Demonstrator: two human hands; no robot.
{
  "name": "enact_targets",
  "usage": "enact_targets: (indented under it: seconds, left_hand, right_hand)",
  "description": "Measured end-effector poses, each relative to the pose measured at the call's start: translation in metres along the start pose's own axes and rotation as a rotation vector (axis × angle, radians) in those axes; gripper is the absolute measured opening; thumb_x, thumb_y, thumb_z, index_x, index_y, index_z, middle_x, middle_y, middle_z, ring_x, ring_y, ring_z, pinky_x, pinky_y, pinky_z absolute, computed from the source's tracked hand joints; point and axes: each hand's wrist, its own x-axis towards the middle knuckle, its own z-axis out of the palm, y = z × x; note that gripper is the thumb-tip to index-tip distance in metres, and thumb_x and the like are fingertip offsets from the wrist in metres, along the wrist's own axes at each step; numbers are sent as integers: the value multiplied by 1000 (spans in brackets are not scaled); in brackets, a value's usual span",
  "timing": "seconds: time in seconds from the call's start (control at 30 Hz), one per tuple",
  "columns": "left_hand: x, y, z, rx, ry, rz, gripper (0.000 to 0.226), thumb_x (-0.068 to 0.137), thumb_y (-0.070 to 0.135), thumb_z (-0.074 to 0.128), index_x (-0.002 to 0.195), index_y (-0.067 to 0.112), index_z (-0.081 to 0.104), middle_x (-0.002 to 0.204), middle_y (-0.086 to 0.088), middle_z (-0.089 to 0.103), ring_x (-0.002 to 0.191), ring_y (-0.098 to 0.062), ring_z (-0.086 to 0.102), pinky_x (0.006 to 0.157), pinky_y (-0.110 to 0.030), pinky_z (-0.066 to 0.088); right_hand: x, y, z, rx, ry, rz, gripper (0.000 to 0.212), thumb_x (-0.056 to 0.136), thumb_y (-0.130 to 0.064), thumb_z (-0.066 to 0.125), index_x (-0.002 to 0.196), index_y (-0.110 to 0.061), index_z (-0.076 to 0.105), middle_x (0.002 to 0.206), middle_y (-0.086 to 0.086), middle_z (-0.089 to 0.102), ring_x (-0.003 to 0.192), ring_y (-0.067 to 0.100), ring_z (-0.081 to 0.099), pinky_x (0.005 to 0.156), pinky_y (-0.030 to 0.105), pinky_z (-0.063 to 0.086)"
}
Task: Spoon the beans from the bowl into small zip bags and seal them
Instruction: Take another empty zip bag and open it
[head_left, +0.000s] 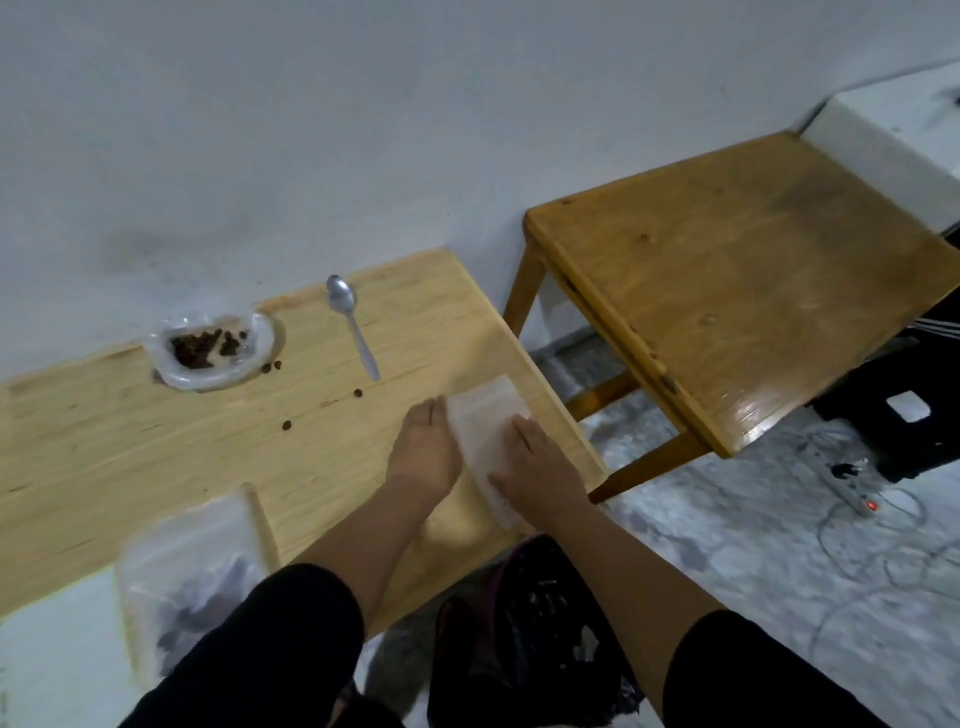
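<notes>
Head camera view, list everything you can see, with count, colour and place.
Bowl: one, clear, far left of light table, few beans inside.
Loose beans: about five, dark brown, on the table by the bowl.
Spoon: one, silver, right of bowl.
Empty zip bags: stack, clear, under both hands.
Filled bag: one, clear, near left edge.
Second table: one, darker wood, right.
Power strip: one, white, floor.
Left hand: flat beside the stack.
Right hand: flat on it.

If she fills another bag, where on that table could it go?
Bare wood left of the hands, between the bowl and the filled bag. Crowded near the spoon, stray beans and the zip bags under both hands.
</notes>
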Motion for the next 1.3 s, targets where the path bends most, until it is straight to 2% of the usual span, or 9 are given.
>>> enact_targets:
  seconds: [0.13,0.27,0.4,0.57,0.7,0.93,1.1,1.2,1.3]
  left_hand:
    - [12,4,6,-54,63,-8,56,94,18,43,146,6,24,143,-15,35,132,-29,32,107,-33,31]
    - [18,7,5,-185,137,2,43,90,6,47,133,6,46,130,-16,45,114,-30,49,96,-28,35]
    - [19,10,0,-248,185,35,31,88,4,51,116,10,62,107,-11,63,99,-24,58,82,-22,37]
    - [8,13,-11,-458,277,-35,32,88,1,51,109,23,62,86,2,69,76,-10,64,72,-21,50]
    - [3,14,-20,-443,307,-6,22,92,8,49,98,24,62,77,12,63,66,-2,59,62,-9,43]
    - [3,20,-35,-517,421,-28,12,90,12,59,87,20,67,83,19,62,72,6,56,66,0,38]
    - [1,18,-56,-582,522,-30,10,88,14,62,86,22,67,81,12,67,74,3,60,68,-7,42]
    - [-5,16,-78,-666,636,-95,16,86,17,66,101,23,64,94,14,65,89,-5,60,73,-6,40]
    - [-18,10,-103,-672,798,-145,43,81,20,72,120,19,56,108,12,56,98,-3,52,77,-7,36]
  right_hand:
    - [7,10,9,72,30,-8,69,92,-42,39,147,-8,16,157,8,12,145,24,12,119,37,13]
    - [14,20,16,38,24,-108,86,82,-58,16,145,1,19,154,17,18,144,29,16,117,42,19]
    - [22,23,3,213,34,-24,65,92,-37,47,147,-13,21,155,2,17,143,16,15,116,30,17]
    - [33,21,-10,281,227,-63,61,93,-34,48,144,-8,27,151,5,28,139,14,26,112,25,21]
    - [44,15,-24,276,292,-137,63,93,-27,52,146,-8,23,153,8,24,140,20,25,112,25,20]
    - [47,8,-44,331,394,-247,54,91,-22,56,139,-8,37,145,12,37,135,24,34,107,27,28]
    - [53,-15,-64,341,545,-374,32,85,-28,48,90,-4,68,97,15,67,93,31,62,87,30,43]
    - [53,-41,-80,428,596,-416,15,84,-17,56,78,-7,66,74,7,67,69,24,62,66,24,45]
    - [45,-75,-94,671,476,-359,10,88,-17,61,86,-10,67,79,1,69,74,11,63,69,17,45]
